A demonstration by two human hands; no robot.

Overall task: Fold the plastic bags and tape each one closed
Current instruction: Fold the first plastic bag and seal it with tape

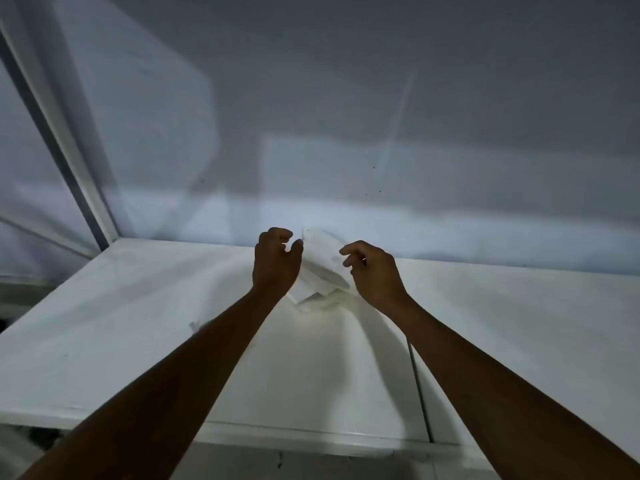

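A white folded plastic bag (320,268) lies tilted near the far edge of the white table (138,341); its lower end rests on the table and its upper end is raised toward the wall. My left hand (275,261) is at the bag's left side, fingers loosely curled, with the thumb against the bag's upper edge. My right hand (375,271) covers the bag's right side, its fingertips on the bag and its thumb hidden beneath. The frame is dim and slightly blurred.
A small pale scrap (195,325) lies on the table left of my left forearm. A dark seam (419,375) runs through the tabletop under my right arm. A grey wall (381,133) rises behind the table, and a window frame (69,161) slants at the left.
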